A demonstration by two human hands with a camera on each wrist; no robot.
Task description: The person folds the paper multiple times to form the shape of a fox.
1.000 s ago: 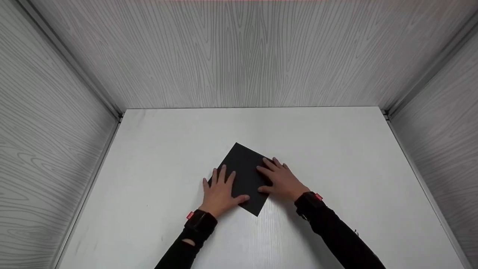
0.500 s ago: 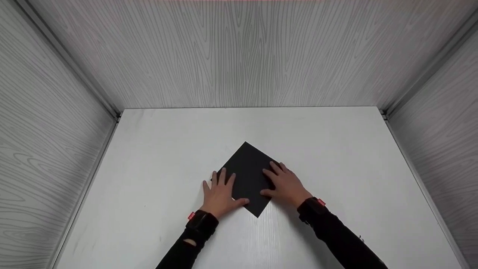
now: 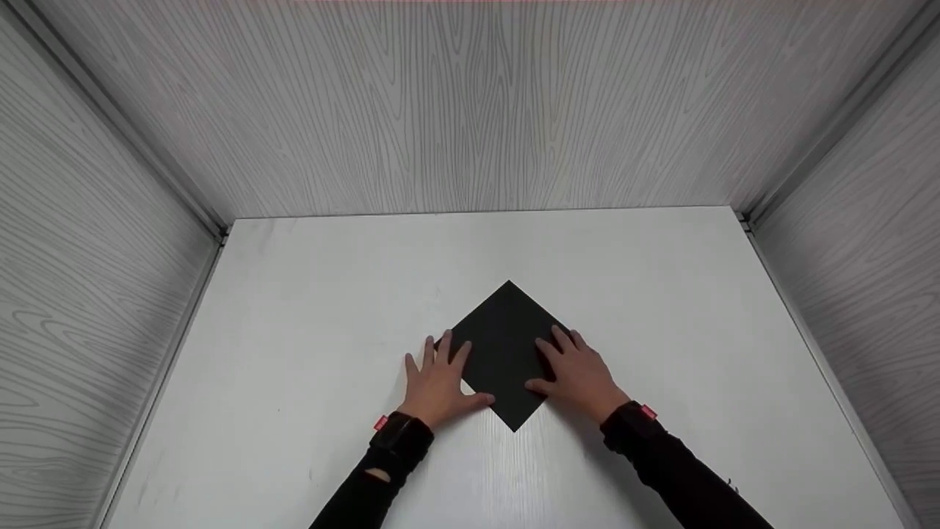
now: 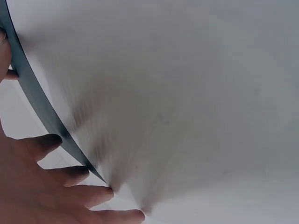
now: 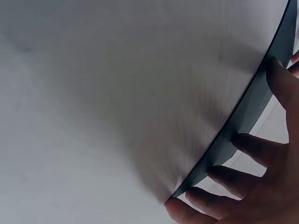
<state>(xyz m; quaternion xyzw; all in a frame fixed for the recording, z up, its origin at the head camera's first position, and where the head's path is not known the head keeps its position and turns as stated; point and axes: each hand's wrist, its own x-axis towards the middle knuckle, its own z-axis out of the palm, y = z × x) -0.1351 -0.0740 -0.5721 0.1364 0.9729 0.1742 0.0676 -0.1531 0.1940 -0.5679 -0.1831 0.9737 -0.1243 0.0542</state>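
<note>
A square sheet of black paper (image 3: 507,338) lies on the white table, turned so that one corner points away from me and one toward me. My left hand (image 3: 440,386) rests at its left corner with fingers spread, fingertips and thumb on the sheet and the little finger beyond its edge. At the right corner my right hand (image 3: 584,375) touches the sheet, fingers spread and slightly bent. Both wrist views show the dark paper (image 4: 42,107) edge-on under the fingertips. In the right wrist view the fingers (image 5: 252,144) reach onto the dark strip.
The white tabletop (image 3: 330,294) stretches around the sheet on every side. Grey wood-grain panels stand at the back (image 3: 470,110), the left (image 3: 88,294) and the right (image 3: 866,257) of it.
The black paper has turned clockwise into a diamond position and shifted to the right. My right hand has moved right and slightly toward me with it; the left hand has moved slightly right.
</note>
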